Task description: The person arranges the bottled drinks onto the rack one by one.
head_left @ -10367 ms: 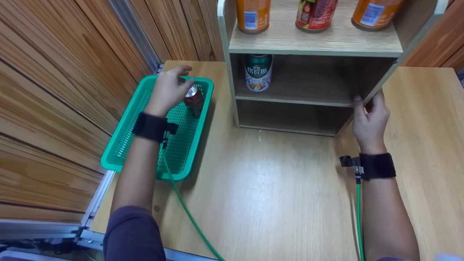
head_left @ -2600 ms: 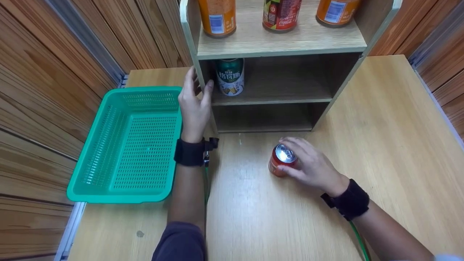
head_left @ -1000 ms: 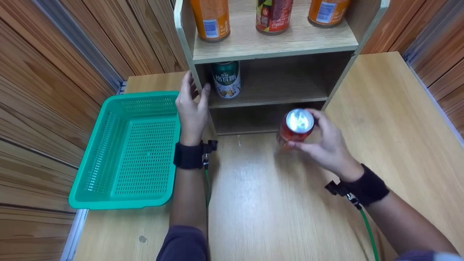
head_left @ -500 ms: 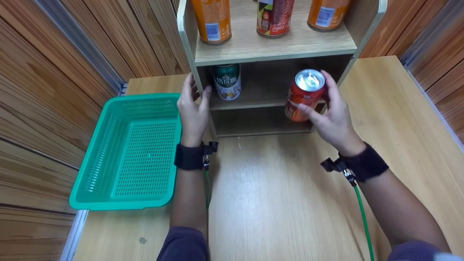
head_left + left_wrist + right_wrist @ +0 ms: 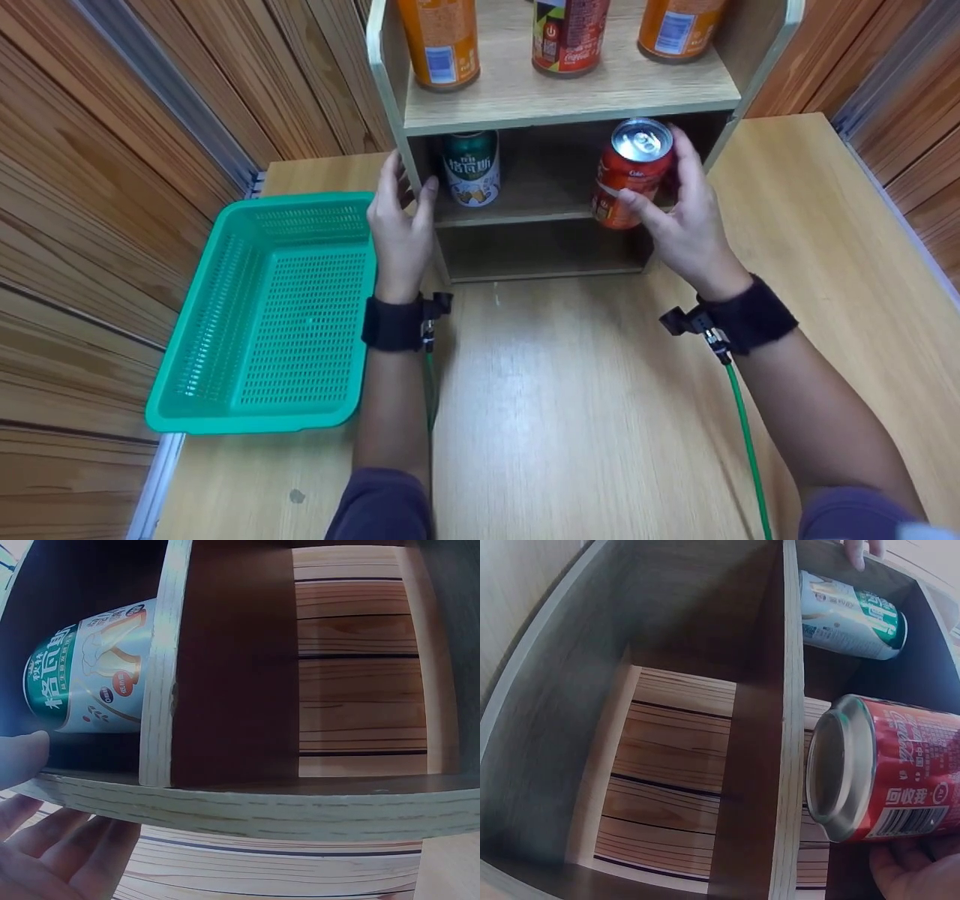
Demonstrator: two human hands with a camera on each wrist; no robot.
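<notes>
My right hand [image 5: 679, 214] grips a red cola can [image 5: 628, 172] upright, just in front of the middle compartment of a small wooden shelf unit [image 5: 570, 101], at its right side. In the right wrist view the red can [image 5: 889, 769] hangs at the shelf board's edge. My left hand [image 5: 399, 217] holds the unit's left side panel, thumb on its front edge. A green and white can [image 5: 470, 166] stands inside the middle compartment at the left, also seen as the green can [image 5: 94, 671] beside my left thumb [image 5: 21, 757].
A green plastic basket [image 5: 225, 375] lies on the wooden table [image 5: 585, 420] to the left of the unit. Two orange cans [image 5: 439, 37] and a red can [image 5: 568, 34] stand on the top shelf. Wooden wall panels close in left and right.
My right hand lifted the red can off the table and carried it up and forward to the middle compartment's opening. The left hand stayed on the side panel.
</notes>
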